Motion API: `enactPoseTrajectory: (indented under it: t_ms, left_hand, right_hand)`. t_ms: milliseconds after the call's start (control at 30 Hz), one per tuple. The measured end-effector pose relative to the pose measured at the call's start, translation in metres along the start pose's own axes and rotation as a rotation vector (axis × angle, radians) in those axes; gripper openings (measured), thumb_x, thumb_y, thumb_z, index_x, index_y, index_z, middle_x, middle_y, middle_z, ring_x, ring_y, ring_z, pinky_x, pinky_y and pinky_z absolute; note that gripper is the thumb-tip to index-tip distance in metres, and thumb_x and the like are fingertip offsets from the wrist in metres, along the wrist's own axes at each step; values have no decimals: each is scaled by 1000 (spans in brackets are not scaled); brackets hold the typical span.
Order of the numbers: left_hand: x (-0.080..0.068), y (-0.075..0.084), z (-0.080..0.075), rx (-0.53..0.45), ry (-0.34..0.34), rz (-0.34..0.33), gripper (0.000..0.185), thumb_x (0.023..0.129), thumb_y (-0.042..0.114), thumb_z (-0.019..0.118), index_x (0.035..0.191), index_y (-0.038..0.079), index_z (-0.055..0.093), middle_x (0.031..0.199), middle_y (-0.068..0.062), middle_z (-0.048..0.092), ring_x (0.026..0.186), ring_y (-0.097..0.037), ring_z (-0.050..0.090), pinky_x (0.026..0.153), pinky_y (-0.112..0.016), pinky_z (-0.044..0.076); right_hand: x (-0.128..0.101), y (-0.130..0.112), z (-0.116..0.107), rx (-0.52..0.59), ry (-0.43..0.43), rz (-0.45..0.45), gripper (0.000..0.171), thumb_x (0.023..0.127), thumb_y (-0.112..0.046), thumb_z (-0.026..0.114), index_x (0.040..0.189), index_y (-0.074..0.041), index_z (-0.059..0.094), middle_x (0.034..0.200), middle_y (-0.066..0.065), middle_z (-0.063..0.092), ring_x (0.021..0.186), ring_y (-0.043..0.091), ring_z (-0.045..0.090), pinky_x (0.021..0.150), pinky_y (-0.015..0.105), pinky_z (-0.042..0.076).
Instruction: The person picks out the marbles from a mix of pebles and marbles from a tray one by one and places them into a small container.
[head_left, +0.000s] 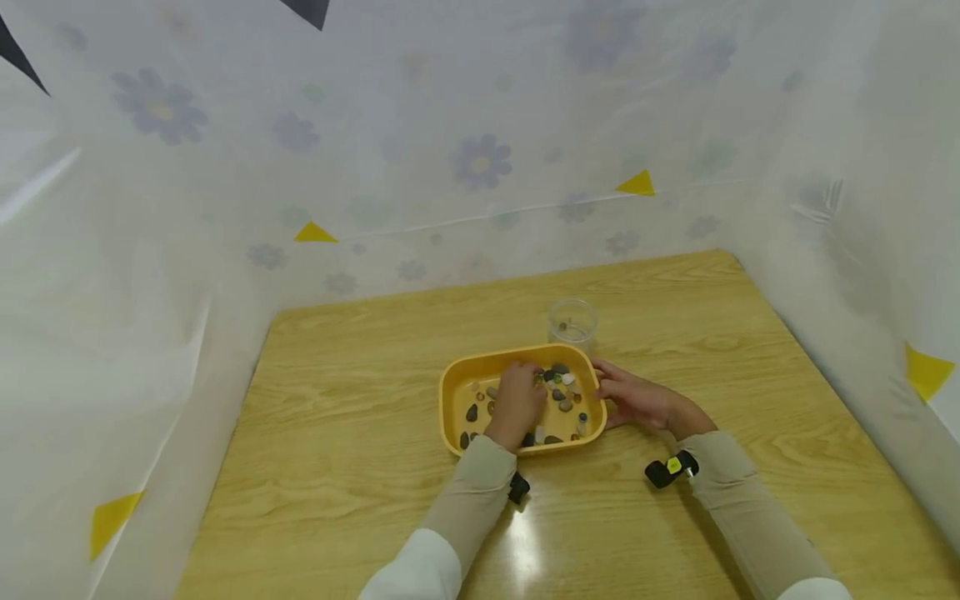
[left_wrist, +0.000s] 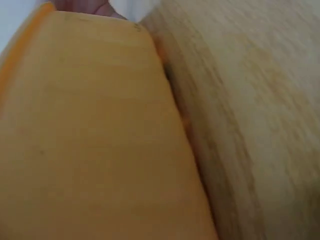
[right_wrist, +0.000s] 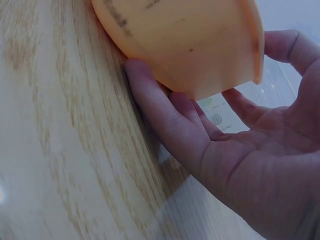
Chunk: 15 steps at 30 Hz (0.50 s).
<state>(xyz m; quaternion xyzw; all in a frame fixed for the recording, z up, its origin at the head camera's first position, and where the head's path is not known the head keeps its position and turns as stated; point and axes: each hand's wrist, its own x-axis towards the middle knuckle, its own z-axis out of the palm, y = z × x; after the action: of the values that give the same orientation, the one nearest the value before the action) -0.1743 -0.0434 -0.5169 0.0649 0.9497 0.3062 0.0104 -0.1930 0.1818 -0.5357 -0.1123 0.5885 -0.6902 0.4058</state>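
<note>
A yellow plastic tray (head_left: pixel 465 367) holds dark and pale pebbles (head_left: pixel 472 412), along with small amber and green pieces. Over its middle, my left hand (head_left: pixel 519 400) reaches down among the stones; its fingertips are hidden, so what they touch cannot be seen. The left wrist view is mostly filled by the tray's outer wall (left_wrist: pixel 100 115). At the tray's right end, my right hand (head_left: pixel 637 396) grips the wall and rim. Close up in the right wrist view, curled fingers of the right hand (right_wrist: pixel 240 150) lie against the tray's outside (right_wrist: pixel 200 50), both low down and near the rim.
Just behind the tray stands a clear round plastic container (head_left: pixel 572 321) with a small dark piece visible in it. Everything rests on a wood-grain table (head_left: pixel 337 467). Pale flower-patterned sheeting (head_left: pixel 480 208) borders the table at the back and sides.
</note>
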Motion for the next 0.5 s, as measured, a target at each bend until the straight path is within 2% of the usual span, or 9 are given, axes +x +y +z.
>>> enactPoseTrajectory:
  t_ms: [100, 333, 500]
  left_hand:
    - [0, 2, 4, 39, 20, 33, 23, 86, 4, 60, 107, 5, 68, 98, -8, 62, 90, -23, 58, 76, -32, 50]
    - [1, 2, 8, 70, 33, 7, 19, 86, 6, 63, 105, 7, 69, 97, -6, 63, 92, -23, 58, 80, -32, 49]
    - [1, 2, 10, 91, 40, -1, 17, 87, 7, 62, 101, 8, 71, 94, -5, 65, 89, -21, 59, 77, -30, 49]
  right_hand:
    - [-1, 0, 0, -5, -5, 0, 65, 94, -2, 36, 149, -20, 5, 150, 20, 8, 126, 38, 34, 83, 57, 46]
    - [0, -1, 1, -3, 15, 8, 65, 95, -4, 36, 149, -22, 6, 149, 19, 11, 125, 36, 34, 83, 57, 46]
    - [0, 0, 0, -6, 12, 9, 62, 96, -4, 35, 149, -22, 8, 149, 18, 13, 125, 37, 36, 82, 57, 46]
